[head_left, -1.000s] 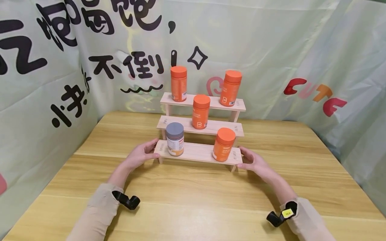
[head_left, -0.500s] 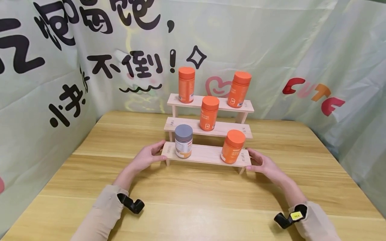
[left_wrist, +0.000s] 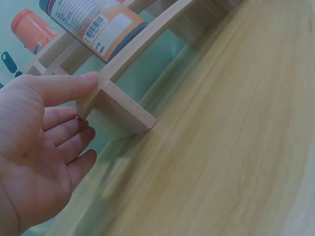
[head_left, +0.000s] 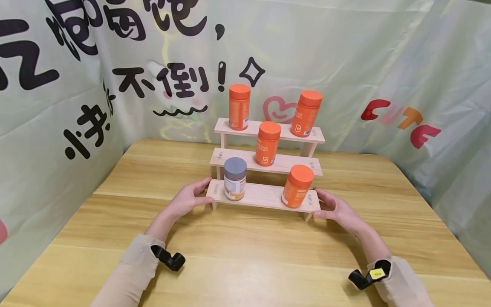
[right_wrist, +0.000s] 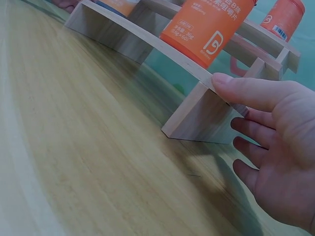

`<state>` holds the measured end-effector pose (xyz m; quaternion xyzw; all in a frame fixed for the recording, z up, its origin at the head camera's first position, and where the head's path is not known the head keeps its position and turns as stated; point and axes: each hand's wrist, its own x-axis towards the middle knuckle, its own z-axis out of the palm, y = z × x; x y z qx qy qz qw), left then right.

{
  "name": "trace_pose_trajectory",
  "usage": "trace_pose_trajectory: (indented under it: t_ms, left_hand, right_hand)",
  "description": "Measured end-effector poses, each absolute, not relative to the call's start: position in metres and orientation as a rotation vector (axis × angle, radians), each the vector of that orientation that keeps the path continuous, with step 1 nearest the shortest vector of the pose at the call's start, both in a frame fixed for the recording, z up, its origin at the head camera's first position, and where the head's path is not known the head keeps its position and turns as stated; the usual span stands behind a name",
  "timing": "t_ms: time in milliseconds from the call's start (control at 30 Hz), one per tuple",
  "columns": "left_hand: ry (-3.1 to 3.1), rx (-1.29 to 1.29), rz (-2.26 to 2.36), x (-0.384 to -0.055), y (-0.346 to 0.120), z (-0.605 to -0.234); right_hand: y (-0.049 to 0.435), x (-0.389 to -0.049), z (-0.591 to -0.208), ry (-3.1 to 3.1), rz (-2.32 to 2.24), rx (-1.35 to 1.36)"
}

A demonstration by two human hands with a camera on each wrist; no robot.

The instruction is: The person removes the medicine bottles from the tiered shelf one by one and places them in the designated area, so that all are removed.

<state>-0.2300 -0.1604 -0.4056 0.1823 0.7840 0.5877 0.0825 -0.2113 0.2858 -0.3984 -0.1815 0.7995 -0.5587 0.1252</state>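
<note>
A three-tier wooden display stand [head_left: 264, 195] stands on the table, its tiers rising toward the back. My left hand [head_left: 186, 199] grips the left end of the lowest tier, thumb on the front edge; the left wrist view shows the other fingers curled by its end. At the opposite end, my right hand [head_left: 337, 211] holds the same tier likewise. That tier bears a grey-lidded bottle [head_left: 235, 179] at left and an orange bottle [head_left: 297, 186] at right. Another orange bottle [head_left: 267, 143] is on the middle tier. The top tier carries two more, a left bottle [head_left: 239, 107] and a right bottle [head_left: 307, 113].
The wood-grain table [head_left: 245, 260] extends in front of the stand and to both sides. Behind it hangs a pale green cloth [head_left: 337, 55] with printed lettering, which also runs along the left and right sides.
Both hands and the stand with its bottles have shifted right across the table, mostly in the first half second. Since then they have hardly moved. The bottles keep their places on the tiers.
</note>
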Motion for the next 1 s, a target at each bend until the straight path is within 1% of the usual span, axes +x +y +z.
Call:
trace_pose_trajectory:
  t_ms: [233,433,767,1000]
  left_hand:
    - [2.312,0.561,1.779,-0.23,-0.161,-0.407]
    - [2.207,0.558,1.839,-0.233,-0.159,-0.408]
    - [2.15,0.6,1.81,-0.24,-0.163,-0.404]
    - [2.165,0.604,1.771,-0.24,-0.166,-0.401]
  right_hand:
    - [0.286,-0.211,-0.395,2.309,-1.639,-0.571]
    - [0.29,-0.215,-0.38,2.419,-1.622,-0.588]
    - [0.304,-0.225,-0.325,2.646,-1.631,-0.419]
    - [0.297,-0.237,-0.275,2.774,-1.617,-0.243]
